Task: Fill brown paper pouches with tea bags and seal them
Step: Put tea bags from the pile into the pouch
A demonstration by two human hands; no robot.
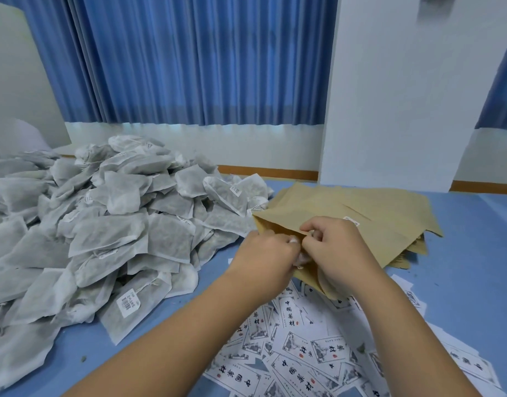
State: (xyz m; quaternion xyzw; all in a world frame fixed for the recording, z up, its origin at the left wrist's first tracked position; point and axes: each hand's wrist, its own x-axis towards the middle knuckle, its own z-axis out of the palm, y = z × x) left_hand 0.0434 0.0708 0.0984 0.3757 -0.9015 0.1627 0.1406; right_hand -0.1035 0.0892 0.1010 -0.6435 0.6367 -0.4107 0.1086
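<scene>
A brown paper pouch (369, 239) lies slanted on top of a stack of more brown pouches (361, 202), its open mouth towards me. My right hand (335, 247) pinches the upper lip of that mouth with curled fingers. My left hand (265, 256) sits right against it with a white tea bag held in its fingers at the opening; most of that bag is hidden between the hands. A large heap of white tea bags (103, 239) with strings and small barcode tags covers the left of the blue table (470, 267).
Several white printed labels (298, 356) with black characters lie scattered on the table near me, under my forearms. A white pillar (404, 96) and blue curtains (189, 58) stand behind the table's far edge. Bare blue tabletop shows at the right.
</scene>
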